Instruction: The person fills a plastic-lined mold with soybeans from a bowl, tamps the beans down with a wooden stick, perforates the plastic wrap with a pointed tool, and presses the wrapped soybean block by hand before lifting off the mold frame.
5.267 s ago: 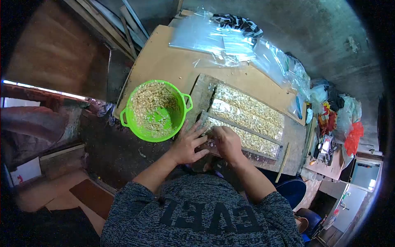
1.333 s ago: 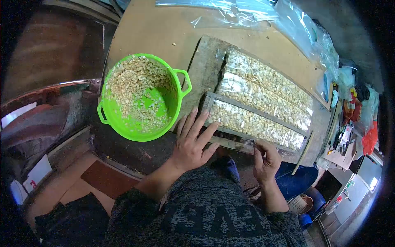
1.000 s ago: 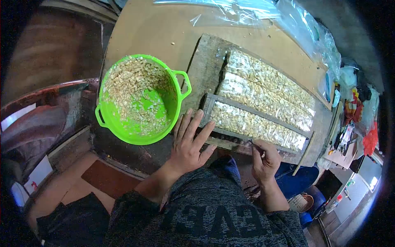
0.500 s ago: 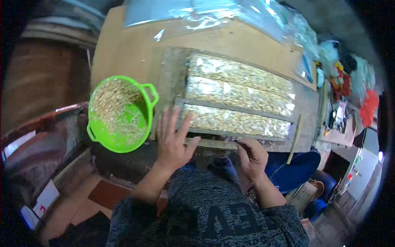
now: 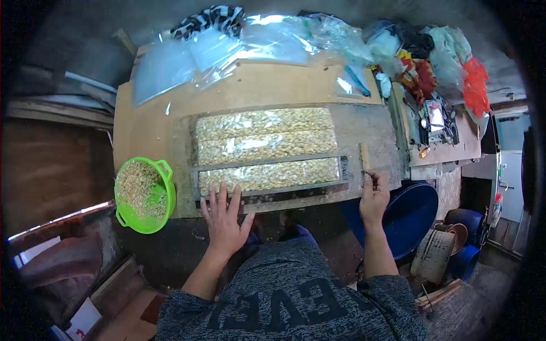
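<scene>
My left hand (image 5: 226,224) lies with its fingers spread. Its fingertips rest at the near edge of a flat frame (image 5: 267,162), over the lower left of the flake-filled strip. Pale flakes under shiny clear film (image 5: 267,136) fill the frame in long strips, with a dark bar between the nearest strip and the others. To the right, my right hand (image 5: 374,199) has its fingers closed around the lower end of a short wooden stick (image 5: 364,154) lying on the board. The hand covers that lower end.
A bright green basin (image 5: 168,187) of loose flakes stands at the table's left edge. Clear plastic sheets (image 5: 222,54) lie along the back. A large blue tub (image 5: 412,219) is below the right edge. Bags, including a red one (image 5: 475,88), sit at the back right.
The view has swung to the right and back. My right hand has moved from the frame's near edge onto the wooden stick. My left hand stays spread at the frame's near left side.
</scene>
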Demonstrator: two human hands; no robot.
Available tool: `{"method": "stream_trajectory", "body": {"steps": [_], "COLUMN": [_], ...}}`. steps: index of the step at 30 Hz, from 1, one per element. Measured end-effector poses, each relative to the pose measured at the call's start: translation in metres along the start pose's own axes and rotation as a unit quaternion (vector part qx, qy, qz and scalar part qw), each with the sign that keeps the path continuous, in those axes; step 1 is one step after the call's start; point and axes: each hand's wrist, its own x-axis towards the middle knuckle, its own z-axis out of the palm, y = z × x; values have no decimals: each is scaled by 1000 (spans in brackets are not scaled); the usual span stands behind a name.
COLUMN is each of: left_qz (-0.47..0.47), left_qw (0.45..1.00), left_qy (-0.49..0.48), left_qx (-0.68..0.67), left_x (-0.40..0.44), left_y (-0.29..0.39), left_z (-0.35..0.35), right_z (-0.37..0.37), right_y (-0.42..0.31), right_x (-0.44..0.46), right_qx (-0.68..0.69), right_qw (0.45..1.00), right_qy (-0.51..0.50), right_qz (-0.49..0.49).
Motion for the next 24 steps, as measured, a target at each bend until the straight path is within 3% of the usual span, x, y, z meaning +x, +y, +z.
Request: {"method": "stream_trajectory", "body": {"steps": [2,6,8,14,20,24], "left_qz": [6,8,2,-18,-113,-176], "left_qw": [1000,1000,1000,999,992,983], "left_qy": [-5,-6,6,20,10,1], "left_qx": [-6,4,7,32,57,57], "left_x": [4,5,4,-13,-54,-77], "left_y": [12,26,29,39,25,24], "left_z": [3,8,7,-8,-1,7], "right_z": [-5,-8,-11,11,42,63], "right_y": [13,36,61,103,120,98], "right_x": [7,38,63,145,196,201], "right_qx": [21,-21,-43,-111,-153,-98], "right_qw": [998,999,998,991,981,993], "right_qy": [8,48,37,30,84,21], "right_qz": [63,-12,4,-66,-88,-61]}}
